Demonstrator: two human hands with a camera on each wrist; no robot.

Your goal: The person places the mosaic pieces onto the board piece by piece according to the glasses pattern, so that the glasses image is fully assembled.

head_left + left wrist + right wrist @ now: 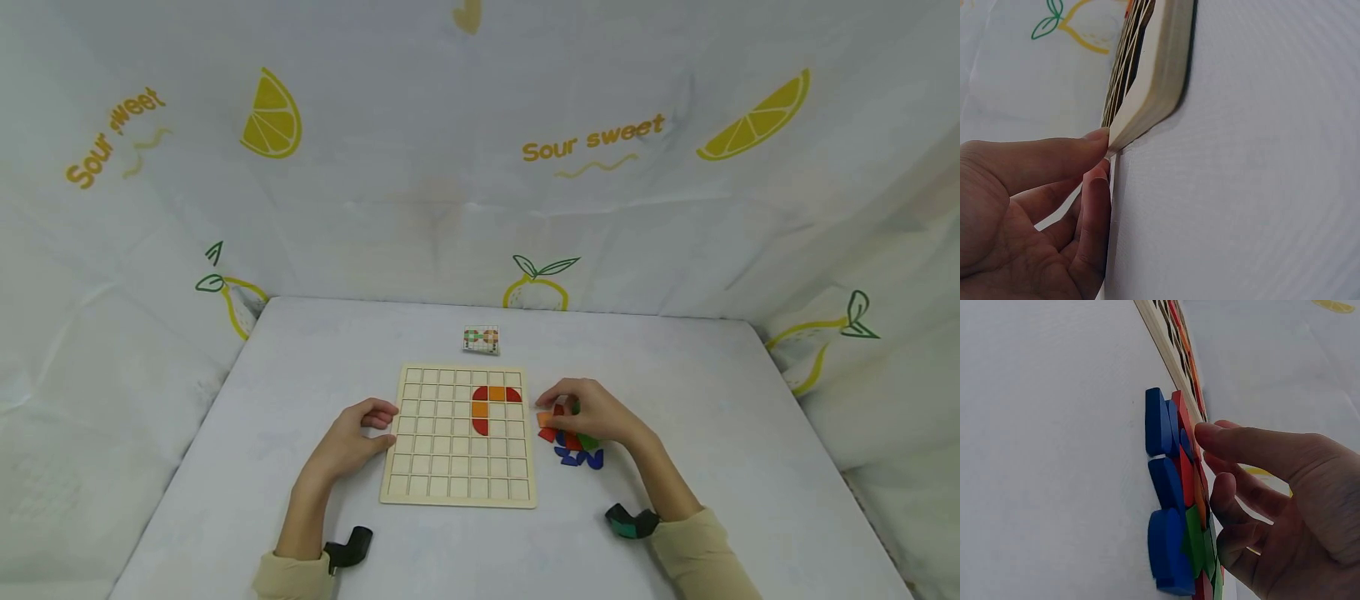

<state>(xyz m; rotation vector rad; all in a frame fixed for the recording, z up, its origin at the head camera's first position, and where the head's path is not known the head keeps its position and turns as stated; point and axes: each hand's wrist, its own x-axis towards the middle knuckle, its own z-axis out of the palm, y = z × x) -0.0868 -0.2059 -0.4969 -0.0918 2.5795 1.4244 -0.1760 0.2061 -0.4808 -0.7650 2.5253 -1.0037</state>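
Note:
A pale wooden grid board (pixel 442 458) lies flat on the table. Red quarter-rounds (pixel 480 427) and orange squares (pixel 479 409) sit in its upper right cells. At the left edge, my left hand (pixel 348 442) touches the board with its thumb and fingertips; the left wrist view puts the thumb at the board's rim (pixel 1154 94). To the right of the board, my right hand (pixel 592 410) is over a heap of coloured pieces, thumb and forefinger at an orange piece (pixel 543 420). Whether they pinch it cannot be made out. Its other fingers are loosely curled.
Blue pieces (pixel 595 459) lie at the near side of the heap, with green (pixel 1194 540) and red ones beside them. A small pattern card stack (pixel 482 339) stands behind the board. White cloth with lemon prints hangs around the table.

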